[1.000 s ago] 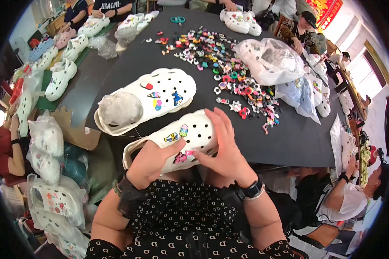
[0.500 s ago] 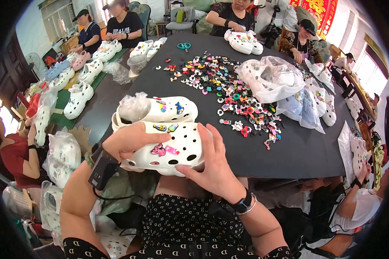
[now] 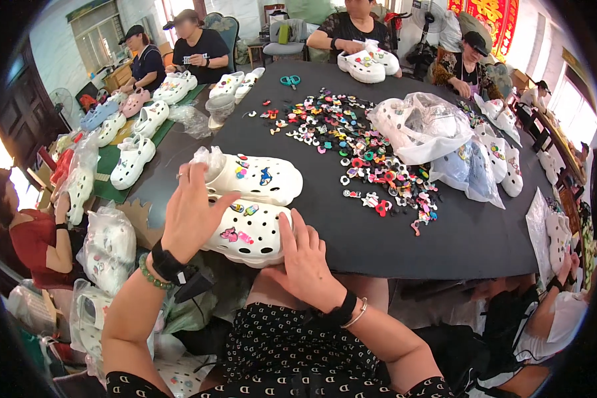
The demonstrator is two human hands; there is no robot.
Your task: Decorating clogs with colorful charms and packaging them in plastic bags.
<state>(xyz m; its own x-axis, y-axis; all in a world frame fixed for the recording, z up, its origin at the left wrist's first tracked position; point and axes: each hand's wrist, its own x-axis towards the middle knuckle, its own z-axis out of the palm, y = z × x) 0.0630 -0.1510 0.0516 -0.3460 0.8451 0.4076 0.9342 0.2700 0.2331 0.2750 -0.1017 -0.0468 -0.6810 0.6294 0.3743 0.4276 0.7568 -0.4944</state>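
Note:
A white clog (image 3: 255, 229) with small colourful charms lies at the table's near edge. My right hand (image 3: 305, 259) holds its toe, fingers on top and thumb low on the side. My left hand (image 3: 196, 212) is at the heel end, fingers stretched apart and thumb reaching over the clog's upper; whether it presses on the shoe is hard to tell. Just behind lies a second white clog (image 3: 282, 178) with charms, clear plastic stuffed in its opening. The near clog's heel is hidden by my left hand.
A heap of mixed charms (image 3: 351, 142) spreads across the dark table (image 3: 351, 242). Bagged clogs (image 3: 414, 129) lie beyond it to the right, teal-handled scissors (image 3: 290, 81) at the far side. Wrapped clogs (image 3: 106, 245) are stacked at left. Several people work around the tables.
The near clog has shifted slightly left and down beside the other. My left hand has loosened, its fingers lifting and spreading toward the far clog's opening. My right hand has moved left along the toe.

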